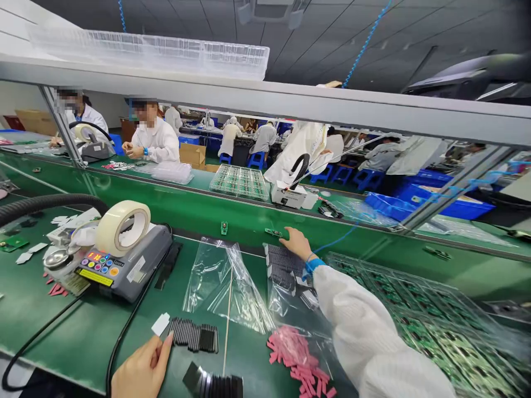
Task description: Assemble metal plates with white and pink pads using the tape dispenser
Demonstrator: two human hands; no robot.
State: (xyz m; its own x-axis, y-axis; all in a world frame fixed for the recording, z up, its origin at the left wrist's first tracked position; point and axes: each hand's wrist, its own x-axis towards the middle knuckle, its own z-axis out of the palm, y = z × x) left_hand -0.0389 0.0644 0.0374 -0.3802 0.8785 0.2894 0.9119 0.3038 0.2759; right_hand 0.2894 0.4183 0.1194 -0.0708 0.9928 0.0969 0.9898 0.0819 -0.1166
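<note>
Pinching a white label in the left hand, resting the open right hand just beside a crosswise green circuit board.

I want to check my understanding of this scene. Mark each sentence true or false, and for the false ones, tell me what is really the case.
1. The right hand wears a blue wristband. True.
2. The left hand holds a tape roll. False: the tape roll stands on a grey keypad device.
3. A pile of pink pieces lies near the right sleeve. True.
4. The circuit-board trays lie left of the left hand. False: the circuit-board trays lie to the right, beside the right sleeve.
</note>
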